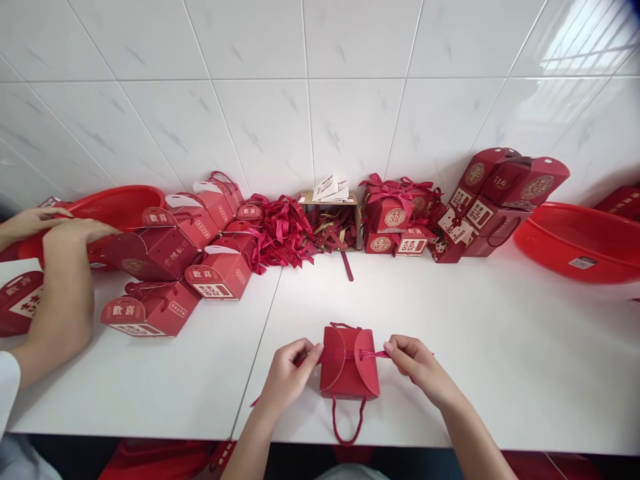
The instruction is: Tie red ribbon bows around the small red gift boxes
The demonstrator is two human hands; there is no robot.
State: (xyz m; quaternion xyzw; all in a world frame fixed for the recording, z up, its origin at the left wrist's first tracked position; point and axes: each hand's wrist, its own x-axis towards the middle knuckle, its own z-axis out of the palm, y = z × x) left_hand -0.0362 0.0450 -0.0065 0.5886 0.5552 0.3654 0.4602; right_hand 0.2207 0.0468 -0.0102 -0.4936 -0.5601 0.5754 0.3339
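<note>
Right hand [415, 363] pinches ribbon [376, 355], left hand [291, 368] seemingly too, red box [350, 377] between them.

Off to my left I read 歡喜 on the rounded flap [124, 311] of a red carton [175, 311]; ahead, 囍 on the white label [411, 246] of a small box [411, 234].

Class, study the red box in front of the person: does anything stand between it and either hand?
Nothing visible does. The left hand is at the left edge of the red box, and the right hand, just off its right side, holds the pink ribbon running from the box. The ribbon pile lies farther back.
</note>
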